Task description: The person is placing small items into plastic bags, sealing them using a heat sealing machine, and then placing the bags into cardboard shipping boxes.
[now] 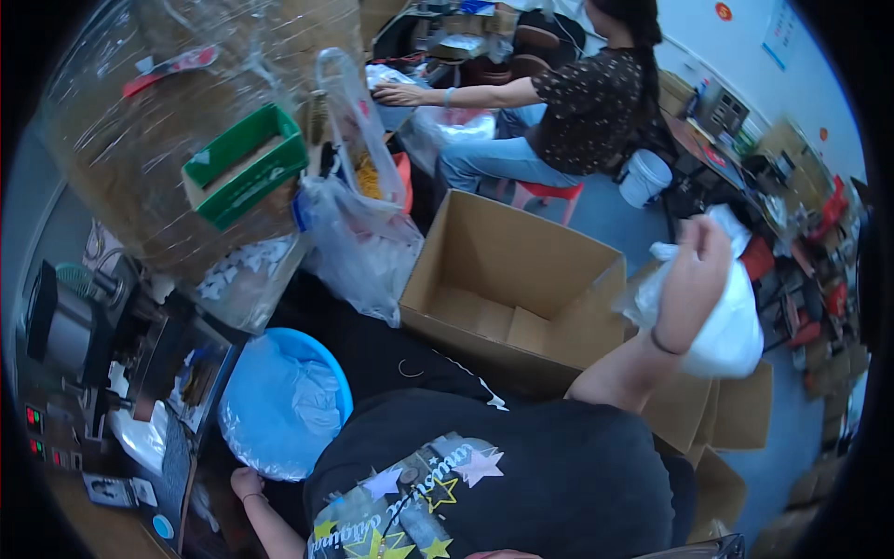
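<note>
My right hand (697, 275) is raised at the right, its fingers closed on the top of a full white plastic bag (731, 326). The bag hangs beside the open cardboard box (517, 238), outside its right wall. That box stands in front of me, and its visible inside shows only bare cardboard. At the lower left, my left hand (247, 483) is curled closed next to the lower edge of a round blue basin (343, 377). What it holds, if anything, is hidden. Thin, clear plastic film (279, 405) lines the basin.
A bench machine (70, 321) stands at the left. A green carton (247, 168) rests on a large film-wrapped box (121, 158). A clear carrier bag (358, 242) hangs near the cardboard box. Ahead, another person (591, 112) sits on a red stool. More open boxes (740, 405) lie at the right.
</note>
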{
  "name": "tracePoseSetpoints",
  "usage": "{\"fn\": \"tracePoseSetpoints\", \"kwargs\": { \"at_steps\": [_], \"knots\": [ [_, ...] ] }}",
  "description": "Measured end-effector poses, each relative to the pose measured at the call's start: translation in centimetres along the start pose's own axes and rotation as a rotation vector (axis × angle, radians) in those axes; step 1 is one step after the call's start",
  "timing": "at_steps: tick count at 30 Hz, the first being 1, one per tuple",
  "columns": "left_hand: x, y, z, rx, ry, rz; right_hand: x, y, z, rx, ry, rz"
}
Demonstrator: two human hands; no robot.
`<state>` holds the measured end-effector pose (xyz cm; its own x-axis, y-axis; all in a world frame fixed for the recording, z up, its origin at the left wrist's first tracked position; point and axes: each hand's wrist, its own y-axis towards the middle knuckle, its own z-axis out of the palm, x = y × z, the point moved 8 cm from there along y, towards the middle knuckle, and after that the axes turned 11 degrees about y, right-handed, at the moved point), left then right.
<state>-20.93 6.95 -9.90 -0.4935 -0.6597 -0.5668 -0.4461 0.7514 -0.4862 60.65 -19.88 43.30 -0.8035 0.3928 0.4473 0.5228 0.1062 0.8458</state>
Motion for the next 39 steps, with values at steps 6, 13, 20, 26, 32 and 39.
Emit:
{"fn": "tracePoseSetpoints", "kwargs": {
  "at_steps": [6, 13, 20, 26, 32, 39],
  "knots": [
    [-1.9, -3.9, -1.1, -0.299, 0.052, 0.108, 11.2, -10.4, 16.9, 0.634, 0.494, -0.307],
    [-3.1, -6.9, -0.9, -0.454, 0.470, 0.336, 25.4, -44.2, 26.6, 1.796, 0.521, -1.017],
    [-6.2, -10.1, -2.1, -0.471, 0.200, 0.268, 33.7, -57.6, 24.5, 2.055, 1.156, -1.010],
    [-8.1, -11.2, 0.1, -0.340, 0.364, 0.309, 36.4, -61.0, 23.8, 2.191, 1.302, -0.767],
    [-7.2, -12.7, -1.8, -0.484, 0.330, 0.221, 33.6, -61.8, 23.9, 2.359, 1.260, -0.738],
    [-7.0, -12.5, -2.9, -0.526, 0.163, 0.218, 34.8, -61.5, 24.7, 2.387, 1.158, -0.581]
  ]
}}
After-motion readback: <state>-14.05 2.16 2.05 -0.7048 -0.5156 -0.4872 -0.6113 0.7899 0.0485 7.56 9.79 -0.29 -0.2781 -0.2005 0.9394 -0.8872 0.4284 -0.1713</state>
